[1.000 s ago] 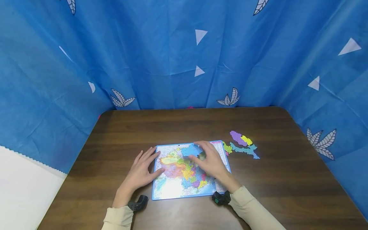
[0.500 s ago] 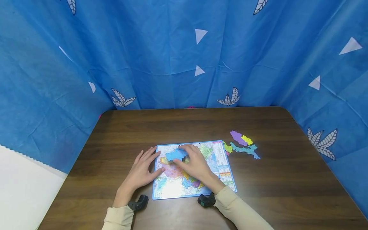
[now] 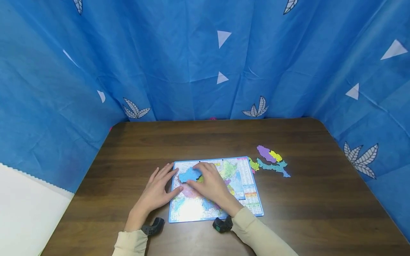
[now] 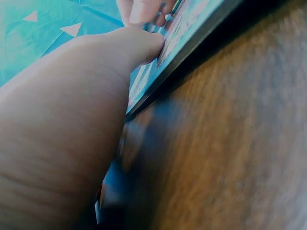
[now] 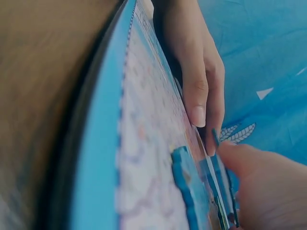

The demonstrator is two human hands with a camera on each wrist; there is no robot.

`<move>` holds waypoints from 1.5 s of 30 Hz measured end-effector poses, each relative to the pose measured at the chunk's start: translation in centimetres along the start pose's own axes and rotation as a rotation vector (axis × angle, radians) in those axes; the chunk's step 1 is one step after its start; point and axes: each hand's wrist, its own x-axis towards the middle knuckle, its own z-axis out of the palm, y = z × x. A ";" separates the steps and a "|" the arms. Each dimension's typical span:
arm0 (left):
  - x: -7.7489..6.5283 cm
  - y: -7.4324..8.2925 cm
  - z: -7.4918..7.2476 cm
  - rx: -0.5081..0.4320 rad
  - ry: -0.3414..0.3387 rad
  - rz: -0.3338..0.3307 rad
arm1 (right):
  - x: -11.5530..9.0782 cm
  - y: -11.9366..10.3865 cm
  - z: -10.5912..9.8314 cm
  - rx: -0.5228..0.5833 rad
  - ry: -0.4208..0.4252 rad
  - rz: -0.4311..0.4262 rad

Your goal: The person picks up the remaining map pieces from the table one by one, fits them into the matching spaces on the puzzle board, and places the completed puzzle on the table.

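A blue map puzzle piece (image 3: 188, 175) is pinched between the thumb and fingers of my right hand (image 3: 211, 185), above the upper left part of a map puzzle board (image 3: 252, 188). In the right wrist view the thin piece (image 5: 219, 179) stands slightly off the board, close to the right thumb. My left hand (image 3: 157, 190) rests at the board's left edge, fingers spread and fairly straight, thumb over the map. Colourful pieces lie in the board's middle, partly hidden by my right hand. In the left wrist view, the left thumb (image 4: 139, 45) touches the board's edge.
To the right of the board lie loose puzzle pieces: a purple one (image 3: 265, 153), a yellow one (image 3: 275, 155), a long teal one (image 3: 273, 166) and a green one (image 3: 254, 164) at the board's edge. A blue curtain (image 3: 189, 60) hangs behind the brown table (image 3: 320, 199).
My right hand has carried the blue puzzle piece leftwards across the board, from the top centre to the upper left. The left hand has stayed in place.
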 end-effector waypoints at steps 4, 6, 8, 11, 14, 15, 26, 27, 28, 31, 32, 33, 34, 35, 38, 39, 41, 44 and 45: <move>-0.2 0.3 0.1 -0.009 -0.006 0.008 | -0.4 0.0 0.2 -0.030 -0.017 -0.014; -0.2 0.5 0.2 -0.022 -0.003 0.021 | -0.4 0.1 0.3 -0.041 -0.019 -0.023; 0.0 0.7 0.3 -0.036 0.002 0.031 | -0.4 0.1 0.3 -0.054 -0.017 -0.030; 0.2 0.9 0.4 -0.040 0.007 0.031 | -0.3 0.2 0.2 -0.066 -0.010 -0.043; 0.3 1.0 0.5 -0.040 0.014 0.025 | -0.2 0.2 0.1 -0.071 -0.011 -0.046; 0.3 1.0 0.5 -0.038 0.015 0.024 | -0.2 0.2 0.1 -0.072 -0.013 -0.045; 0.4 1.2 0.4 -0.062 0.037 -0.002 | -0.2 0.2 0.0 -0.094 -0.025 -0.062; 0.4 1.2 0.4 -0.061 0.038 -0.005 | -0.2 0.2 0.0 -0.096 -0.026 -0.062; 0.4 1.3 0.4 -0.060 0.038 -0.007 | -0.2 0.2 0.0 -0.096 -0.026 -0.061; 0.5 1.4 0.5 -0.064 0.041 -0.014 | -0.2 0.2 0.0 -0.099 -0.029 -0.054; 0.5 1.4 0.5 -0.065 0.044 -0.016 | -0.2 0.2 0.0 -0.100 -0.028 -0.051; 0.5 1.5 0.5 -0.066 0.046 -0.017 | -0.2 0.1 -0.1 -0.102 -0.027 -0.049; 0.6 1.5 0.5 -0.067 0.050 -0.016 | -0.3 0.1 -0.1 -0.102 -0.028 -0.044; 0.6 1.5 0.6 -0.069 0.054 -0.014 | -0.3 0.1 -0.1 -0.104 -0.029 -0.039; 0.6 1.5 0.6 -0.075 0.062 -0.011 | -0.3 0.2 -0.1 -0.104 -0.025 -0.037; 0.6 1.5 0.6 -0.081 0.063 -0.010 | -0.3 0.2 -0.1 -0.103 -0.026 -0.036; 0.6 1.4 0.6 -0.093 0.061 -0.015 | -0.3 0.2 0.0 -0.099 -0.028 -0.040; 0.5 1.4 0.5 -0.103 0.056 -0.022 | -0.3 0.3 -0.1 -0.091 -0.028 -0.050; 0.5 1.4 0.5 -0.105 0.055 -0.023 | -0.3 0.3 -0.1 -0.087 -0.029 -0.052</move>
